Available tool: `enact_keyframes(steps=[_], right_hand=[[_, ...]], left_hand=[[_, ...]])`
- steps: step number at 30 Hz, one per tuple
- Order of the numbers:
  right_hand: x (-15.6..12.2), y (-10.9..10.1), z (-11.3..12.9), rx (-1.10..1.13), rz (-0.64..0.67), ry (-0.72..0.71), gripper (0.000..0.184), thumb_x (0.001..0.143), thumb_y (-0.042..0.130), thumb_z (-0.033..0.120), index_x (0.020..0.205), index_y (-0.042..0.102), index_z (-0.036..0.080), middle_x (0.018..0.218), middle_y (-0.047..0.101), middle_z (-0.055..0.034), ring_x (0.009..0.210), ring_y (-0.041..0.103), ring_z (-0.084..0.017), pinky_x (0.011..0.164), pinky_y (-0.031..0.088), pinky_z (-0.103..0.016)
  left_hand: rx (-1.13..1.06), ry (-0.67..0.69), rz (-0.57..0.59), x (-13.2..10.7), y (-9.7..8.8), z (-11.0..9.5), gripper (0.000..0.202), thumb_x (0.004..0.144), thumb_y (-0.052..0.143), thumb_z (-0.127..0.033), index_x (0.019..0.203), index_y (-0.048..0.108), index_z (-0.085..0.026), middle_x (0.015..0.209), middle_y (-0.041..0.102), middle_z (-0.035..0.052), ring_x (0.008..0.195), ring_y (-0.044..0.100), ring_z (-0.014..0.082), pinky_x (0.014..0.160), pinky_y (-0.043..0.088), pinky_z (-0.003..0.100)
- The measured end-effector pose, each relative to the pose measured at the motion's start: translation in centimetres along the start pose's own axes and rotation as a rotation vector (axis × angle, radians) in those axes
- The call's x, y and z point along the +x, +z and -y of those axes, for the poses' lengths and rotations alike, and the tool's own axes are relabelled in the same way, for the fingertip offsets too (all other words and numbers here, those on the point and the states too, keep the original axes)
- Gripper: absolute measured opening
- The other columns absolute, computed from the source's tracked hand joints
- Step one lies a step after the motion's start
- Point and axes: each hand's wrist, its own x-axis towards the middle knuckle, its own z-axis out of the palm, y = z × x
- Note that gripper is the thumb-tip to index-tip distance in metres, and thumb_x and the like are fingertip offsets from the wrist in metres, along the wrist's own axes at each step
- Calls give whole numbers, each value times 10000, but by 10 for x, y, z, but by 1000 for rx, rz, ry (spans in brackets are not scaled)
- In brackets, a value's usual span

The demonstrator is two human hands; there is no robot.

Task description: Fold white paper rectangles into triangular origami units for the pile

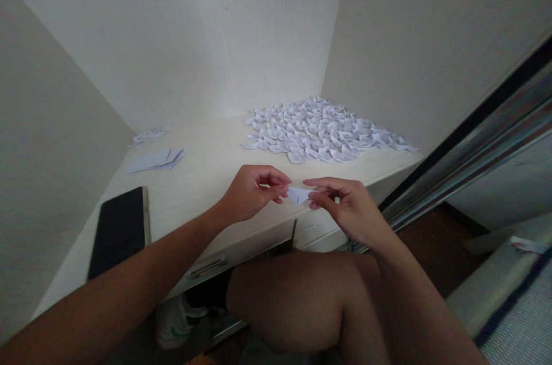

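- Toward the left end of the counter (pixel 202 175) lies a dark-screened device (pixel 116 233); my left forearm (pixel 172 256) crosses in front of its near corner, so a raised elbow seems wise to avoid nudging it.
- Behind it, some flat sheets (pixel 150 161) sit in a loosely fanned stack, with narrow white pieces (pixel 150 135) near the back corner; I judge that both are best left undisturbed while I work.
- Near the counter's front edge, my left hand (pixel 250 192) is curled nearly closed, thumb and fingertips pinching one end of the folded paper (pixel 297 195). A light, steady pinch should hold that end without crumpling it.
- Between my two hands, above the front edge, the folded paper shows a small pointed shape with a short dark line; I cannot tell whether that is a crease or a mark. Lining up the edges before pressing would likely give the cleanest fold.
- Beyond the hands, a wide spread of folded pieces (pixel 319 132) covers the back of the counter; working in front of it seems safest against brushing any loose.
- On the right, my right hand (pixel 349 201) pinches the other end with its thumb below, the index finger stretched out above. Even pressure from both sides should prevent skewing.
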Motion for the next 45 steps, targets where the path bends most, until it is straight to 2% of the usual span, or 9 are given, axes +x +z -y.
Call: enact_keyframes(steps=[5, 8, 11, 18, 24, 29, 33, 37, 45], right_hand=[[0, 7, -3, -134, -80, -121, 117, 857, 706, 278, 912, 784, 211, 666, 743, -11, 599, 653, -163, 566, 422, -273], [1, 7, -5, -202, -125, -178, 70, 859, 709, 266, 848, 760, 219, 691, 726, -7, 611, 618, -156, 567, 402, -273], [1, 4, -6, -206, -85, -178, 74, 861, 693, 242, 866, 765, 225, 677, 719, -1, 604, 616, -157, 571, 409, -274], [2, 3, -7, -182, -56, -163, 136, 877, 650, 240, 893, 785, 235, 709, 746, -10, 622, 672, -175, 596, 471, -290], [3, 5, -10, -286, -62, -237, 205, 883, 590, 158, 852, 777, 236, 799, 771, -24, 771, 713, -196, 745, 510, -326], [2, 6, -12, -335, -88, -220, 155, 900, 597, 157, 881, 739, 217, 765, 758, -5, 714, 689, -170, 671, 477, -280], [2, 10, -11, -405, -147, -273, 154, 903, 610, 145, 902, 748, 214, 799, 773, -9, 729, 703, -171, 691, 494, -274], [0, 19, -9, -447, -263, -340, 166, 925, 609, 159, 924, 763, 219, 884, 799, -27, 803, 739, -192, 765, 538, -291], [-2, 34, -8, -519, -407, -438, 224, 932, 569, 103, 970, 761, 211, 943, 805, -46, 886, 758, -205, 827, 576, -321]], left_hand=[[328, 276, -72, -5, 0, -4, 82, 841, 731, -227, 808, 747, -154, 732, 721, 55, 660, 686, 139, 628, 575, 237], [392, 360, -7, -5, -2, -1, 140, 919, 652, -244, 903, 767, -168, 798, 684, 60, 642, 660, 124, 590, 572, 229], [467, 419, 71, -4, -3, 5, 199, 962, 592, -247, 998, 776, -180, 830, 649, 63, 661, 634, 124, 598, 584, 234], [550, 450, 92, -2, -4, 8, 222, 982, 572, -258, 995, 779, -176, 832, 675, 70, 677, 636, 131, 612, 566, 235], [645, 442, 68, -1, -4, 6, 146, 942, 636, -224, 937, 776, -183, 814, 742, 53, 714, 678, 147, 675, 539, 250], [727, 537, 30, 1, -5, 7, 132, 932, 649, -172, 891, 774, -170, 828, 776, 46, 728, 708, 148, 703, 544, 254], [760, 669, -12, 1, -7, 9, 132, 931, 651, -127, 887, 775, -138, 846, 789, 60, 743, 735, 147, 706, 563, 243], [750, 765, -126, 0, -7, 12, 160, 912, 637, -70, 910, 781, -138, 897, 801, 73, 794, 757, 154, 745, 598, 245], [761, 790, -215, -1, -4, 10, 182, 935, 607, -87, 929, 774, -159, 916, 797, 59, 818, 755, 146, 750, 607, 242]])
